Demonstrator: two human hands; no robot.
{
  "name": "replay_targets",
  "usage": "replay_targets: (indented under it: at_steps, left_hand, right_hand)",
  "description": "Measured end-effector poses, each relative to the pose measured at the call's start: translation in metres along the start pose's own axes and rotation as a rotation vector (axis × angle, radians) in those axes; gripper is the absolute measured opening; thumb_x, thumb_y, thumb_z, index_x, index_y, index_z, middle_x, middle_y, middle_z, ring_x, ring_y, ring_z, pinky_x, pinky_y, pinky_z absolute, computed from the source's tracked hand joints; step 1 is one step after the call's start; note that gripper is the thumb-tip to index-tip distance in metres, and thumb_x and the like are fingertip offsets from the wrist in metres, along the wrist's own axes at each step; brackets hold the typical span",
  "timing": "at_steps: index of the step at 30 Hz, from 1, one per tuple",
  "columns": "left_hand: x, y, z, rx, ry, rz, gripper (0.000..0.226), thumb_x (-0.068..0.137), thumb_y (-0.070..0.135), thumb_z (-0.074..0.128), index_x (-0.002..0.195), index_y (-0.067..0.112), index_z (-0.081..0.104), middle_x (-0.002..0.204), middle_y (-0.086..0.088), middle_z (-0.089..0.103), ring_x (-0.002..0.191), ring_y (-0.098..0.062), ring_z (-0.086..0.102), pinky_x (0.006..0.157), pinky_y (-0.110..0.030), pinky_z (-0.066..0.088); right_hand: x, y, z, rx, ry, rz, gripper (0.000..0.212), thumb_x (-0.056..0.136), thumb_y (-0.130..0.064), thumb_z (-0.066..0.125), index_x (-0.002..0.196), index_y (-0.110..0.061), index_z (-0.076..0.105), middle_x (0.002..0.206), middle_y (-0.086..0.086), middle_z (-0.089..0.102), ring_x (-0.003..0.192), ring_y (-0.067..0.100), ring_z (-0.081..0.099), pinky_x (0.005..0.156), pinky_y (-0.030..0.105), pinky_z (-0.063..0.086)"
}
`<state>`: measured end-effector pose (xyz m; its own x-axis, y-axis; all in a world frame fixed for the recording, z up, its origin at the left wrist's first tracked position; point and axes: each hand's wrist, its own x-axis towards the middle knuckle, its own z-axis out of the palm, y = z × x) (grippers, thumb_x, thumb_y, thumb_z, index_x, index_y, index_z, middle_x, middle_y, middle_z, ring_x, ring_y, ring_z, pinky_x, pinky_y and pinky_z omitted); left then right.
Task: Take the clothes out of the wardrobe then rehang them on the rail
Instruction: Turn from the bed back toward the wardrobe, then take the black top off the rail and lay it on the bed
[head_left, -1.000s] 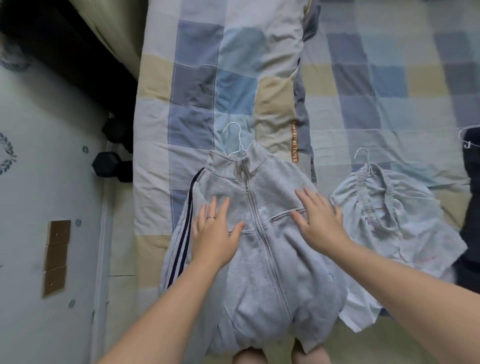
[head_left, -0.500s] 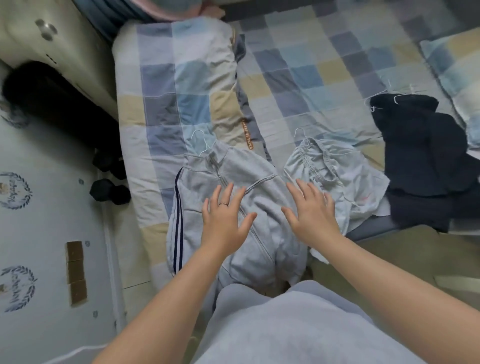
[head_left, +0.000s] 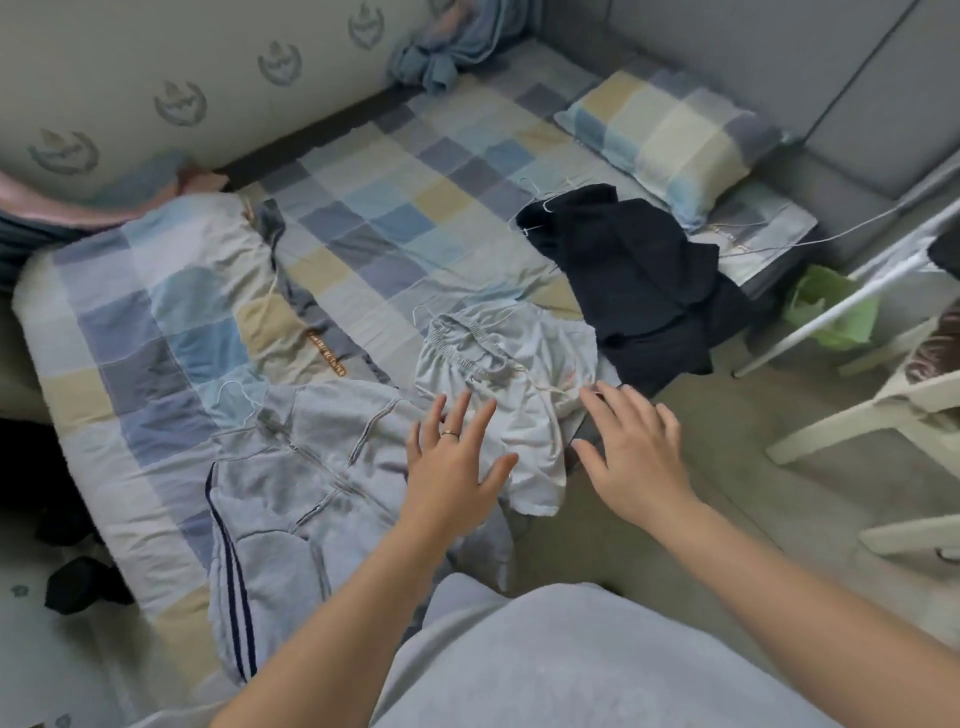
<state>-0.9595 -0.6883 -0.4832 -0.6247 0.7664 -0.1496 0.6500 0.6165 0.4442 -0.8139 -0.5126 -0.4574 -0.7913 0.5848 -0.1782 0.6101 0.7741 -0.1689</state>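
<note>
A grey zip jacket (head_left: 296, 483) with dark sleeve stripes lies flat on the checked bed (head_left: 363, 218), still on its white wire hanger (head_left: 236, 397). Right of it lie pale grey shorts (head_left: 498, 374) on another hanger. Dark clothes (head_left: 634, 270) with wire hangers are heaped further right. My left hand (head_left: 452, 467), wearing a ring, hovers with spread fingers over the jacket's right edge and the shorts. My right hand (head_left: 631, 457) is spread above the bed's edge beside the shorts. Both hold nothing.
A white clothes rail (head_left: 841, 291) slants at the right, with a green bag (head_left: 831, 306) beneath it. A pale chair (head_left: 914, 421) stands at the right edge. A checked pillow (head_left: 670, 135) lies at the bed's far end. Black dumbbells (head_left: 83, 582) sit on the floor at left.
My view has swung right and up, bringing the dark clothes, pillow and rail into sight. Both hands have lifted off the jacket and shifted right toward the shorts.
</note>
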Motion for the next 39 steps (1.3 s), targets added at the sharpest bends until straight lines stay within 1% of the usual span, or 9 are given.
replay_targets:
  at_steps: [5, 10, 14, 18, 23, 28, 30, 33, 39]
  left_hand:
    - [0.028, 0.117, 0.038, 0.060, -0.039, 0.156, 0.073, 0.089, 0.071, 0.019, 0.155, 0.039, 0.021, 0.165, 0.006, 0.015, 0.153, -0.024, -0.001, 0.121, -0.048, 0.003]
    - [0.049, 0.236, 0.081, 0.075, -0.088, 0.331, 0.072, 0.090, 0.071, 0.018, 0.155, 0.039, 0.020, 0.165, 0.007, 0.015, 0.153, -0.022, -0.002, 0.122, -0.049, 0.000]
    - [0.062, 0.318, 0.110, 0.116, -0.164, 0.497, 0.074, 0.090, 0.071, 0.013, 0.156, 0.039, 0.016, 0.166, 0.008, 0.008, 0.153, -0.021, -0.006, 0.122, -0.048, -0.004]
    - [0.080, 0.391, 0.143, 0.137, -0.229, 0.667, 0.073, 0.090, 0.070, 0.018, 0.155, 0.037, 0.021, 0.165, 0.007, 0.014, 0.153, -0.022, -0.002, 0.122, -0.049, 0.000]
    - [0.104, 0.473, 0.181, 0.163, -0.298, 0.892, 0.073, 0.091, 0.071, 0.017, 0.154, 0.035, 0.026, 0.163, 0.005, 0.021, 0.152, -0.025, 0.005, 0.122, -0.050, 0.005]
    - [0.133, 0.573, 0.218, 0.151, -0.431, 1.107, 0.072, 0.092, 0.071, 0.016, 0.155, 0.036, 0.019, 0.165, 0.005, 0.013, 0.152, -0.023, -0.004, 0.122, -0.047, -0.005]
    - [0.148, 0.617, 0.233, 0.162, -0.477, 1.195, 0.068, 0.094, 0.069, 0.021, 0.155, 0.038, 0.016, 0.165, 0.008, 0.008, 0.152, -0.022, -0.007, 0.121, -0.047, -0.008]
    - [0.167, 0.687, 0.253, 0.174, -0.536, 1.373, 0.072, 0.092, 0.071, 0.018, 0.156, 0.038, 0.014, 0.166, 0.009, 0.006, 0.152, -0.021, -0.009, 0.119, -0.045, -0.013]
    - [0.167, 0.824, 0.282, 0.120, -0.574, 1.717, 0.080, 0.086, 0.076, 0.008, 0.155, 0.038, 0.017, 0.165, 0.008, 0.011, 0.153, -0.021, -0.005, 0.120, -0.046, -0.009]
  right_hand:
    - [-0.041, 0.113, -0.016, 0.091, 0.086, 0.164, 0.062, 0.092, -0.050, 0.034, 0.148, -0.025, 0.040, 0.154, 0.000, 0.037, 0.142, 0.026, 0.030, 0.112, 0.054, 0.022]
    - [-0.084, 0.222, -0.037, 0.104, 0.137, 0.294, 0.060, 0.093, -0.049, 0.040, 0.148, -0.025, 0.038, 0.155, 0.001, 0.037, 0.142, 0.028, 0.030, 0.111, 0.055, 0.027]
    - [-0.125, 0.291, -0.051, 0.126, 0.176, 0.443, 0.059, 0.096, -0.049, 0.043, 0.150, -0.028, 0.032, 0.158, -0.002, 0.030, 0.146, 0.025, 0.023, 0.113, 0.052, 0.022]
    - [-0.162, 0.352, -0.058, 0.142, 0.210, 0.632, 0.059, 0.097, -0.049, 0.039, 0.151, -0.029, 0.028, 0.159, -0.003, 0.027, 0.147, 0.024, 0.021, 0.116, 0.052, 0.019]
    - [-0.194, 0.410, -0.066, 0.160, 0.236, 0.851, 0.058, 0.099, -0.049, 0.038, 0.152, -0.030, 0.022, 0.160, -0.005, 0.020, 0.148, 0.023, 0.016, 0.117, 0.051, 0.013]
    - [-0.217, 0.468, -0.077, 0.159, 0.308, 1.106, 0.057, 0.099, -0.047, 0.038, 0.151, -0.030, 0.023, 0.160, -0.005, 0.023, 0.148, 0.024, 0.017, 0.117, 0.052, 0.013]
    - [-0.223, 0.491, -0.084, 0.143, 0.330, 1.219, 0.058, 0.097, -0.049, 0.035, 0.150, -0.030, 0.025, 0.159, -0.004, 0.026, 0.147, 0.024, 0.019, 0.117, 0.053, 0.015]
    - [-0.233, 0.524, -0.098, 0.128, 0.378, 1.387, 0.062, 0.093, -0.053, 0.027, 0.149, -0.028, 0.031, 0.156, -0.002, 0.033, 0.144, 0.026, 0.025, 0.114, 0.057, 0.023]
    - [-0.262, 0.571, -0.136, -0.025, 0.444, 1.657, 0.059, 0.094, -0.051, 0.028, 0.146, -0.024, 0.037, 0.150, 0.000, 0.042, 0.140, 0.027, 0.037, 0.110, 0.054, 0.032]
